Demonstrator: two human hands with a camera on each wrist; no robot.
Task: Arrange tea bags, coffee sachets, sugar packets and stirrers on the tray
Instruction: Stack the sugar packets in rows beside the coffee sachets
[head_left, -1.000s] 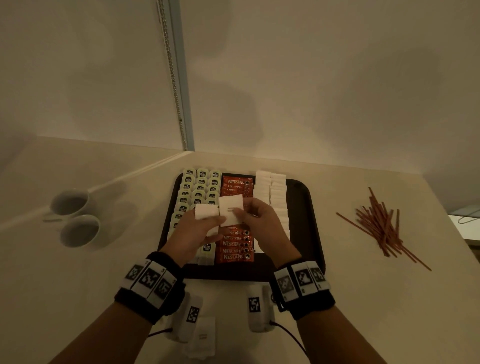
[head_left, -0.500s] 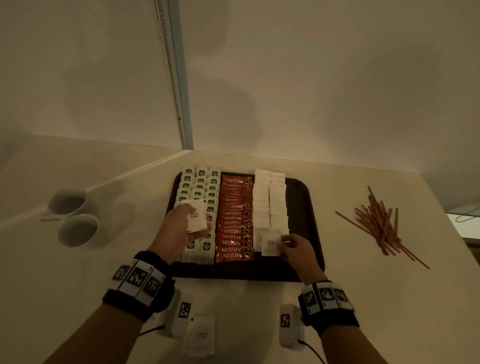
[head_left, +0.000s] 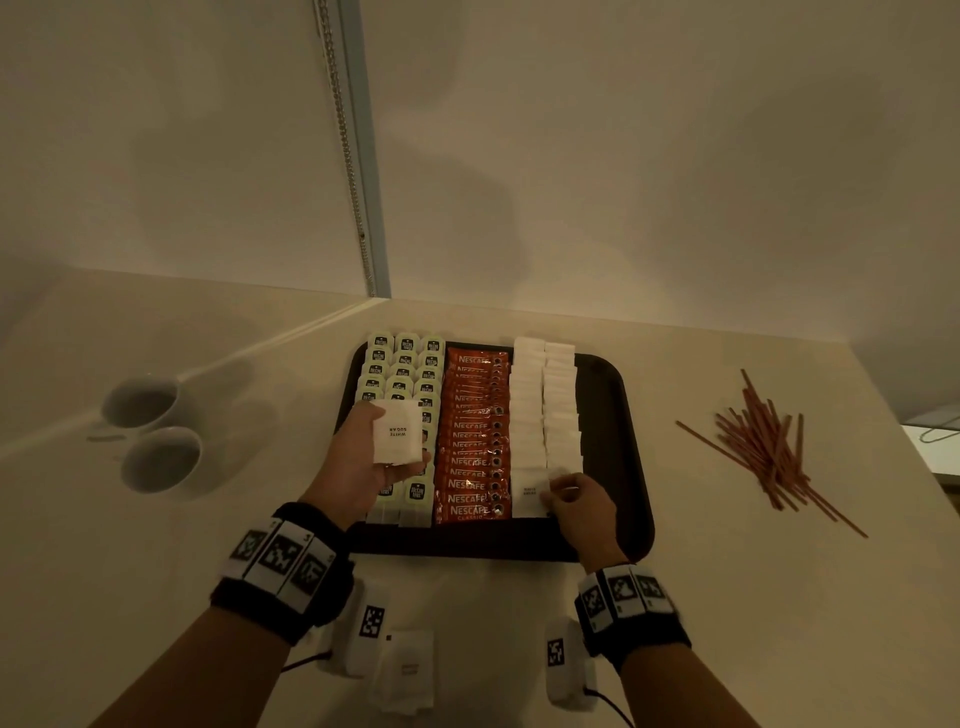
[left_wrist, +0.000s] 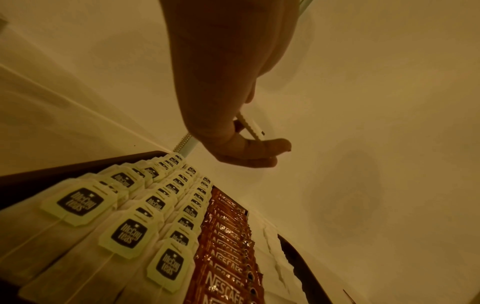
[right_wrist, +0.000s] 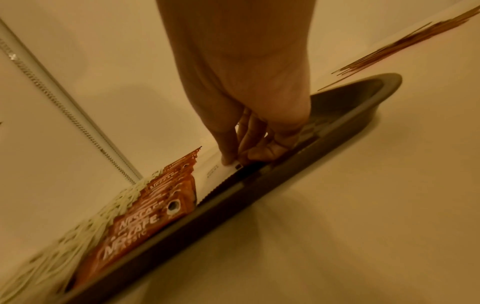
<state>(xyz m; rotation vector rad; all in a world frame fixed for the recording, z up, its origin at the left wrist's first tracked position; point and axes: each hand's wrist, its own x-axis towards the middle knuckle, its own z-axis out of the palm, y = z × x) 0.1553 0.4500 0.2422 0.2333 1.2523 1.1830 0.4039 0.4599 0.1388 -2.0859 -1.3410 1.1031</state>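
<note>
A dark tray holds three rows of tea bags, a red column of coffee sachets and two columns of white sugar packets. My left hand hovers over the tea bags and holds a small stack of sugar packets in its curled fingers; the left wrist view shows the stack's edge. My right hand pinches one sugar packet lying at the near end of the left sugar column, thumb on top. Red-brown stirrers lie loose on the table, right of the tray.
Two white cups stand on the table left of the tray. A few sugar packets lie on the table near its front edge, between my wrists. A wall and a window frame with a bead chain rise behind the tray.
My hands have parted. The right hand took one sugar packet from the left hand's stack and brought it down to the near end of the left sugar column. The left hand drew back left.
</note>
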